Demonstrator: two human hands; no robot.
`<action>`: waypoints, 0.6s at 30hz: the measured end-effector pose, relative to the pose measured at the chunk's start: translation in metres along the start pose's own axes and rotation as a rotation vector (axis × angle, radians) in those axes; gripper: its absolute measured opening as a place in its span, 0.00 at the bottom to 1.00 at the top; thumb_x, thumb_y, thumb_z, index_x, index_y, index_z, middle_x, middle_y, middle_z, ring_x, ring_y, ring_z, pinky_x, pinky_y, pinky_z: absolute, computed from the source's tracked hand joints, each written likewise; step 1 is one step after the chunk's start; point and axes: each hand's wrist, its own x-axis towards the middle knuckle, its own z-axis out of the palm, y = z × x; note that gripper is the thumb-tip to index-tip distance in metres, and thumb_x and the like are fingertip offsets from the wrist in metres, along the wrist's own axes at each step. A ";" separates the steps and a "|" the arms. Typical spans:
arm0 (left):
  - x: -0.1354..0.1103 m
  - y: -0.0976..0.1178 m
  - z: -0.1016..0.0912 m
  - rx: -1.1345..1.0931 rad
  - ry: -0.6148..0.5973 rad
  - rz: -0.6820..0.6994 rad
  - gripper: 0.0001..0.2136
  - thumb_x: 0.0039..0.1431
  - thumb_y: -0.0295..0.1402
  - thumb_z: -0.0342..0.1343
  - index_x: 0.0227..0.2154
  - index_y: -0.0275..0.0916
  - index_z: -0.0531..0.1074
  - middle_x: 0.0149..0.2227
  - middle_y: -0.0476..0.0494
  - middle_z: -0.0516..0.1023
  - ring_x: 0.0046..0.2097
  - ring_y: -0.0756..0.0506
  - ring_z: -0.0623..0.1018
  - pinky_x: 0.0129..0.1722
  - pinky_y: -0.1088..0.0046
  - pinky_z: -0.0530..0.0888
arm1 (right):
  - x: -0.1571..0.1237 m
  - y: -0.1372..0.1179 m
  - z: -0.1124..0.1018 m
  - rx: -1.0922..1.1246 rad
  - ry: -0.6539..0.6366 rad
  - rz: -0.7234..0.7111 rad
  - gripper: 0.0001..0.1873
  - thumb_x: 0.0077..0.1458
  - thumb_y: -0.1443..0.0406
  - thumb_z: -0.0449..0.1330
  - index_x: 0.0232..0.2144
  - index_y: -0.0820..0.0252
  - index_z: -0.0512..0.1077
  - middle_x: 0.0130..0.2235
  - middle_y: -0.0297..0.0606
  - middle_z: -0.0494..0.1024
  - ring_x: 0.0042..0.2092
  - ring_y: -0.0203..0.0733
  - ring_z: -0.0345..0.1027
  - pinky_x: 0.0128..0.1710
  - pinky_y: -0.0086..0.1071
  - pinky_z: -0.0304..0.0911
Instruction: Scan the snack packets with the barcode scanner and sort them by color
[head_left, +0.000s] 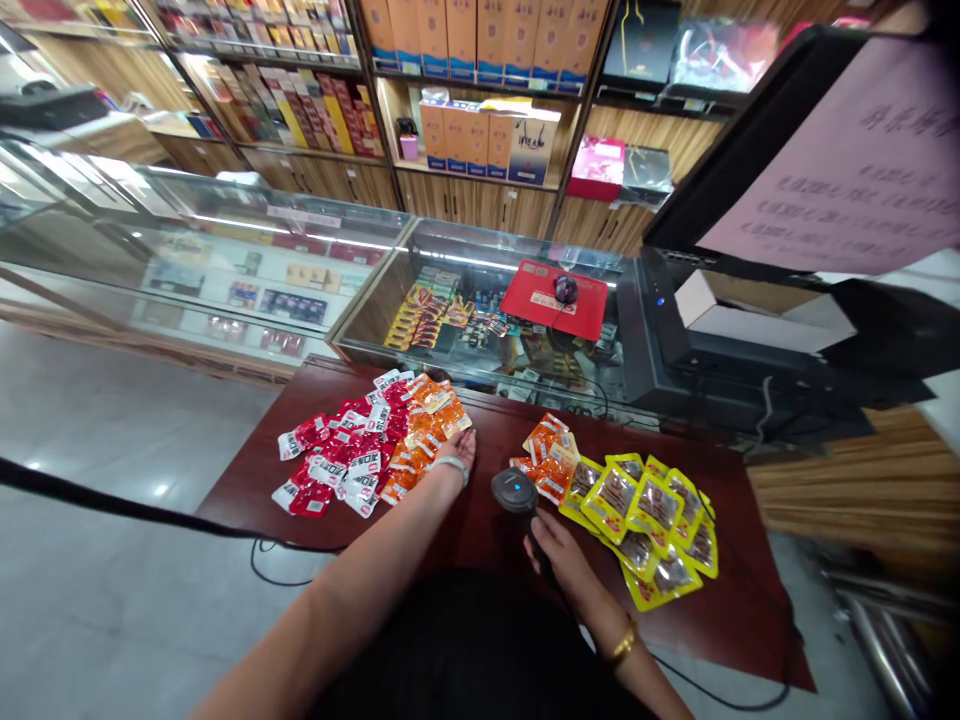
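Observation:
My left hand (459, 447) reaches out over the dark red table (487, 540) and rests at the near edge of a pile of orange snack packets (427, 420); its fingers lie mostly flat against the packets. A pile of red and white packets (337, 460) lies just left of them. My right hand (559, 550) is closed round the handle of a black barcode scanner (514, 491), whose head points toward a small group of orange packets (551, 460). Yellow packets (652, 525) are spread to the right of the scanner.
A black cable (285, 548) trails off the table's left side. Behind the table runs a glass display counter (300, 270) with a red mouse pad and mouse (564, 290). A monitor (810, 150) with a pink notice stands at right. Shelves of boxed goods (465, 130) line the back wall.

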 end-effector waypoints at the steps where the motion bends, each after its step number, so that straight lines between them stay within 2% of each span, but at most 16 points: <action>1: -0.003 -0.001 -0.003 0.005 0.008 0.024 0.09 0.59 0.28 0.55 0.43 0.36 0.69 0.31 0.43 0.77 0.31 0.50 0.79 0.31 0.78 0.77 | -0.001 0.002 -0.002 0.009 0.010 0.005 0.31 0.47 0.44 0.62 0.45 0.60 0.70 0.22 0.28 0.68 0.21 0.31 0.56 0.20 0.24 0.51; 3: -0.011 -0.004 -0.011 0.024 0.030 0.074 0.07 0.57 0.25 0.56 0.38 0.36 0.69 0.28 0.45 0.76 0.30 0.52 0.78 0.34 0.78 0.78 | -0.002 0.006 -0.006 0.032 0.027 0.014 0.31 0.48 0.44 0.62 0.45 0.59 0.70 0.22 0.28 0.68 0.21 0.31 0.56 0.20 0.24 0.52; 5: -0.022 -0.010 -0.022 0.081 -0.005 0.132 0.05 0.54 0.22 0.56 0.33 0.36 0.69 0.26 0.48 0.75 0.30 0.53 0.77 0.38 0.76 0.78 | -0.004 0.010 -0.010 0.056 0.038 0.018 0.29 0.49 0.45 0.62 0.44 0.59 0.70 0.22 0.28 0.68 0.21 0.30 0.56 0.20 0.24 0.52; 9: -0.043 -0.025 -0.037 0.338 -0.241 0.198 0.06 0.48 0.22 0.59 0.28 0.36 0.69 0.29 0.47 0.78 0.34 0.51 0.78 0.42 0.72 0.77 | -0.014 0.008 -0.016 0.131 0.069 0.033 0.28 0.48 0.45 0.63 0.43 0.57 0.70 0.22 0.28 0.67 0.21 0.30 0.56 0.19 0.23 0.52; 14: -0.061 -0.045 -0.024 0.533 -0.425 0.158 0.10 0.43 0.30 0.65 0.31 0.36 0.73 0.37 0.42 0.80 0.39 0.47 0.79 0.44 0.69 0.75 | -0.033 0.000 -0.026 0.191 0.116 0.032 0.26 0.47 0.44 0.63 0.40 0.56 0.70 0.24 0.29 0.69 0.23 0.32 0.61 0.21 0.23 0.54; 18: -0.066 -0.060 -0.011 0.569 -0.486 0.120 0.14 0.39 0.33 0.68 0.30 0.35 0.73 0.35 0.42 0.81 0.38 0.46 0.80 0.44 0.68 0.74 | -0.041 -0.003 -0.033 0.195 0.123 -0.001 0.22 0.50 0.45 0.61 0.34 0.56 0.69 0.24 0.29 0.69 0.22 0.31 0.59 0.20 0.24 0.53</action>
